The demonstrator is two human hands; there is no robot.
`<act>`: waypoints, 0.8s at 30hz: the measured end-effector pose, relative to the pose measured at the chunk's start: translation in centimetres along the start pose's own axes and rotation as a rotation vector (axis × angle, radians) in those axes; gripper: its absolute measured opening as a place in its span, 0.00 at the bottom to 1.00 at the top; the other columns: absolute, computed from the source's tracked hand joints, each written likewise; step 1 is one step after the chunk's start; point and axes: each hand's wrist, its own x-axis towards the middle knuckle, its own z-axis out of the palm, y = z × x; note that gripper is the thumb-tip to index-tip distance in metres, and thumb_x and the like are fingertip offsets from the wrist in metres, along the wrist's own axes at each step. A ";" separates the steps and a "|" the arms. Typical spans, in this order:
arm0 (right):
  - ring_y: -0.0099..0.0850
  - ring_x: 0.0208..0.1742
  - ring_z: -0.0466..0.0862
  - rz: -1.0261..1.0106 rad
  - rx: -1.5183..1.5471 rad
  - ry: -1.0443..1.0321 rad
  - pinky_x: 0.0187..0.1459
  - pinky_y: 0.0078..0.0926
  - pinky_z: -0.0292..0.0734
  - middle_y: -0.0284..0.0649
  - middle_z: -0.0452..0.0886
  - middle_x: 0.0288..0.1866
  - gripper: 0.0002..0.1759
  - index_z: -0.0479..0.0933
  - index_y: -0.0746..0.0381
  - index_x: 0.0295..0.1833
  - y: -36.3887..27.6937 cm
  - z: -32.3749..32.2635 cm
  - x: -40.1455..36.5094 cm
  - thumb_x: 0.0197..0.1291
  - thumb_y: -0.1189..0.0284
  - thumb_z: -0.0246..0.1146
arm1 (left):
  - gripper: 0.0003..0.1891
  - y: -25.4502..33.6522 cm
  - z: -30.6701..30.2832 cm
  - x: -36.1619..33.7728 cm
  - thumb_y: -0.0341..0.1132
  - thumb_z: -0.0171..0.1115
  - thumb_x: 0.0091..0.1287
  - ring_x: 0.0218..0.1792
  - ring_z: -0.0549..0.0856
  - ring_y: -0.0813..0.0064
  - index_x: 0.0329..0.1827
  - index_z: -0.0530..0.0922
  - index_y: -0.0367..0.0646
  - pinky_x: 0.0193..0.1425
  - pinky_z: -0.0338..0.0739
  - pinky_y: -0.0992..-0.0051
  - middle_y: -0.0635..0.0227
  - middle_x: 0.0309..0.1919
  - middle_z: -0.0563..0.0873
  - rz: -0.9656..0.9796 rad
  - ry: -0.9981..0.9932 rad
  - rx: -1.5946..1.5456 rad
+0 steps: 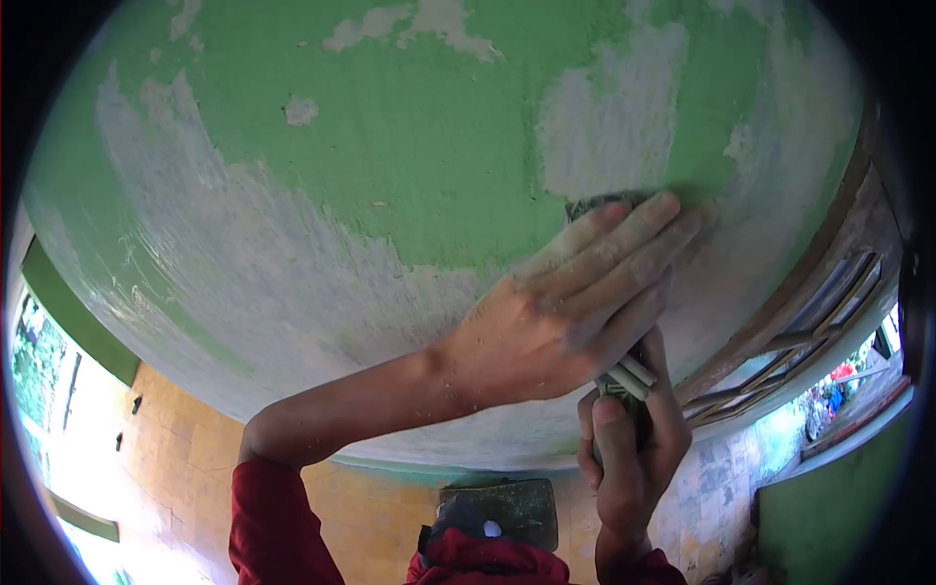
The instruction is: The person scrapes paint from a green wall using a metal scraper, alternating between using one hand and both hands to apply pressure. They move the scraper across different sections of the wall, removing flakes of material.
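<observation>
A green wall [409, 146] with pale stripped patches fills most of the view. My right hand [639, 448] is wrapped round the handle [626, 378] of what looks like a paint scraper, thumb along it. The tool's dark, flat end [595, 204] lies against the wall at the lower edge of a bare patch [609, 127]. Across the tool lies my left hand [575, 302], its dusty fingers stretched out and pressing toward the wall. That hand hides most of the tool's middle, so its exact shape cannot be made out.
Below, a dark flat-topped object [526, 507] stands on the yellowish tiled floor [195, 458]. A wooden-framed window [809, 322] is at the right, above a green panel [838, 507]. Bright openings lie at both sides.
</observation>
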 end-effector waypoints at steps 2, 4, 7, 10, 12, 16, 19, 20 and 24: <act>0.14 0.22 0.70 0.036 -0.001 -0.002 0.24 0.17 0.64 0.37 0.84 0.35 0.33 0.59 0.77 0.80 0.3 -0.2 -1.0 0.71 0.79 0.54 | 0.10 0.7 0.8 -1.5 0.27 0.69 0.63 0.77 0.74 0.53 0.47 0.86 0.35 0.72 0.81 0.53 0.52 0.72 0.79 -0.017 -0.011 -0.033; 0.14 0.22 0.70 0.050 -0.001 0.003 0.24 0.17 0.64 0.37 0.84 0.34 0.33 0.59 0.77 0.80 0.3 0.0 -1.0 0.71 0.79 0.54 | 0.11 0.5 0.7 -1.3 0.27 0.69 0.63 0.77 0.74 0.53 0.48 0.86 0.34 0.72 0.81 0.53 0.52 0.72 0.79 -0.013 -0.012 -0.059; 0.14 0.22 0.70 0.027 0.021 0.041 0.24 0.17 0.64 0.35 0.83 0.32 0.33 0.59 0.77 0.80 -0.5 0.2 -0.2 0.72 0.79 0.54 | 0.12 -0.2 0.7 -0.6 0.27 0.68 0.64 0.76 0.74 0.52 0.49 0.86 0.34 0.72 0.81 0.52 0.52 0.72 0.79 0.001 -0.004 -0.091; 0.14 0.22 0.70 -0.027 0.007 -0.010 0.24 0.17 0.64 0.37 0.83 0.33 0.33 0.60 0.77 0.80 -0.6 0.1 0.5 0.71 0.79 0.54 | 0.13 -0.8 0.4 -0.3 0.34 0.63 0.64 0.80 0.70 0.54 0.46 0.86 0.35 0.81 0.69 0.55 0.51 0.75 0.75 0.054 0.021 0.056; 0.14 0.23 0.71 0.041 -0.058 -0.002 0.25 0.18 0.65 0.39 0.84 0.36 0.33 0.60 0.77 0.80 0.2 0.0 -1.0 0.71 0.79 0.54 | 0.11 0.6 0.5 -1.5 0.27 0.67 0.65 0.75 0.75 0.52 0.48 0.85 0.32 0.71 0.81 0.52 0.51 0.72 0.79 -0.005 -0.036 -0.055; 0.15 0.23 0.72 0.022 -0.021 0.044 0.26 0.18 0.66 0.40 0.84 0.36 0.33 0.60 0.78 0.79 -0.4 0.4 -0.4 0.70 0.79 0.55 | 0.10 0.2 0.3 -0.5 0.26 0.67 0.65 0.75 0.76 0.53 0.48 0.85 0.33 0.73 0.80 0.54 0.53 0.72 0.79 -0.015 0.022 -0.086; 0.15 0.24 0.72 -0.021 -0.026 0.021 0.26 0.18 0.67 0.41 0.85 0.37 0.33 0.60 0.79 0.79 0.7 -0.1 -0.8 0.70 0.79 0.55 | 0.09 0.7 0.1 -0.8 0.26 0.68 0.65 0.76 0.75 0.55 0.47 0.86 0.35 0.74 0.79 0.54 0.54 0.71 0.80 -0.029 -0.028 -0.032; 0.15 0.24 0.73 -0.018 -0.045 0.016 0.26 0.19 0.67 0.41 0.85 0.37 0.33 0.60 0.79 0.79 0.9 -0.1 -1.3 0.70 0.79 0.55 | 0.08 1.0 0.4 -1.5 0.27 0.68 0.66 0.76 0.75 0.56 0.47 0.86 0.36 0.74 0.79 0.54 0.55 0.71 0.80 -0.033 -0.039 -0.046; 0.16 0.23 0.73 -0.085 -0.092 0.030 0.26 0.20 0.68 0.40 0.85 0.36 0.33 0.60 0.80 0.78 0.3 0.1 0.3 0.71 0.78 0.56 | 0.13 -1.0 1.5 -0.7 0.34 0.63 0.67 0.80 0.70 0.54 0.48 0.87 0.36 0.81 0.68 0.55 0.52 0.76 0.75 0.063 0.057 0.072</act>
